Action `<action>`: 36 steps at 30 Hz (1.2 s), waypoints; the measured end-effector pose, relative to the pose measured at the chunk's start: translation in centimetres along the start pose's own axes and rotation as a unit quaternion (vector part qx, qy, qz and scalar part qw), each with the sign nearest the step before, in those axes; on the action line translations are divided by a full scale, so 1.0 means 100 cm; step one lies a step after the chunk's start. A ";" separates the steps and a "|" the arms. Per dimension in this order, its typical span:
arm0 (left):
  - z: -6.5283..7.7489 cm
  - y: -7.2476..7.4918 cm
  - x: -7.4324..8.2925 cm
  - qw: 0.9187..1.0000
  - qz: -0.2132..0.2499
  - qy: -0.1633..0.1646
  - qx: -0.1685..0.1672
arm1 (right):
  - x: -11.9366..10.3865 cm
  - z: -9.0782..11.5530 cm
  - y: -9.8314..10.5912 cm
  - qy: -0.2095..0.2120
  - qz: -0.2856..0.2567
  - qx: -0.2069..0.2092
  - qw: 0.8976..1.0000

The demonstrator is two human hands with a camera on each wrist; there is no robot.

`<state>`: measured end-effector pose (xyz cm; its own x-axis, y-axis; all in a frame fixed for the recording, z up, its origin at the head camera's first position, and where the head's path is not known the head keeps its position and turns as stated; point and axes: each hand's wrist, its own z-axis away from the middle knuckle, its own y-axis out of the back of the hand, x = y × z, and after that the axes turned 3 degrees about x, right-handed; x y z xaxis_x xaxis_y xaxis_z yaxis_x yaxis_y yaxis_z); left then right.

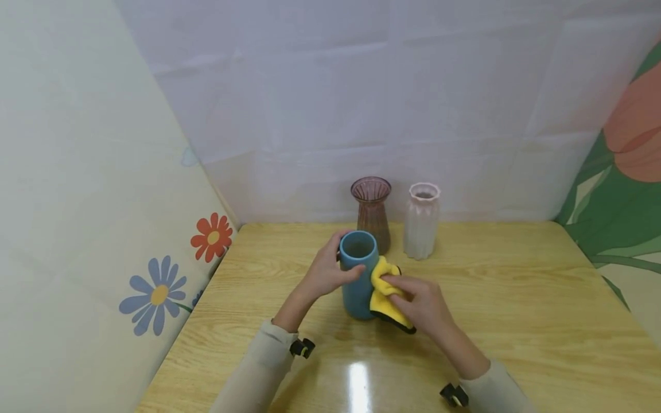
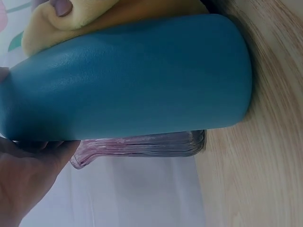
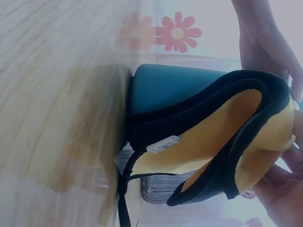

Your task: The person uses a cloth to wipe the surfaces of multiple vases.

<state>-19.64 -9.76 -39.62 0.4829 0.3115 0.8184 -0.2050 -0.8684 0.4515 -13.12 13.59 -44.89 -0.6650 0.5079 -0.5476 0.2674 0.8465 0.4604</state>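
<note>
A blue vase (image 1: 356,295) stands upright on the wooden table. My left hand (image 1: 327,269) grips it near the top, thumb across the front and fingers around the far left side. On the vase's right side, my right hand (image 1: 423,301) pinches a yellow cloth (image 1: 384,287) with dark edging, and the cloth lies against the vase wall. In the left wrist view the vase (image 2: 137,80) fills the middle, with the cloth (image 2: 85,19) along its side. A white tag (image 3: 163,144) shows on the folded cloth in the right wrist view.
Behind the blue vase stands a purple ribbed glass vase (image 1: 373,215) with a flared rim. A whitish-pink ribbed vase (image 1: 421,223) is to its right. A pale wall sheet (image 1: 335,103) hangs at the table's back edge, and flower-patterned sheets (image 1: 160,295) flank the wooden table (image 1: 516,310).
</note>
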 end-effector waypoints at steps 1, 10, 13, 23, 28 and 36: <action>0.000 0.000 0.000 1.000 0.000 -0.001 -0.002 | 0.000 0.001 0.000 0.000 0.001 -0.002 1.000; -0.002 0.003 -0.003 1.000 0.008 -0.003 -0.023 | 0.000 0.007 0.000 -0.012 0.018 -0.035 0.999; -0.003 0.003 -0.003 1.000 0.008 -0.001 -0.026 | 0.000 0.008 0.000 -0.021 0.028 -0.052 0.998; -0.002 0.003 -0.002 1.000 -0.003 0.004 -0.026 | 0.004 0.014 -0.001 -0.012 0.044 -0.080 0.996; -0.002 0.003 0.001 1.000 -0.003 0.001 -0.026 | 0.006 0.015 -0.002 -0.021 0.044 -0.100 0.994; -0.002 0.003 0.002 1.000 -0.001 0.003 -0.030 | 0.010 0.016 0.000 -0.054 0.066 -0.189 0.978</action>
<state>-19.76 -9.93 -39.22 0.4777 0.3166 0.8195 -0.2543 -0.8430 0.4740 -12.70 14.30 -46.54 -0.5599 0.6395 -0.5268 0.0551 0.6632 0.7465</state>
